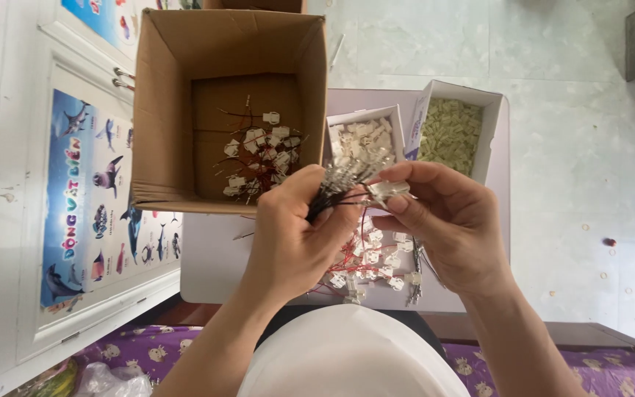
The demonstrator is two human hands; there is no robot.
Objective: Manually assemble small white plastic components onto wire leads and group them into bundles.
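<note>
My left hand (pixel 295 235) grips a bundle of thin black and red wires with metal tips (pixel 339 184), their ends fanning toward the right. My right hand (pixel 450 220) pinches a small white plastic connector (pixel 387 190) at the tips of those wires. Both hands hover above a small pale table (pixel 207 257). Under them lies a heap of finished connectors with red wires (pixel 372 265).
A brown cardboard box (pixel 163 110) at the table's far left holds several wired connectors (pixel 262 154). Two small white boxes stand beyond my hands, one with white connectors (pixel 361 136), one with pale yellowish parts (pixel 450 132). A white door with a sea-animal poster (pixel 97 206) is at left.
</note>
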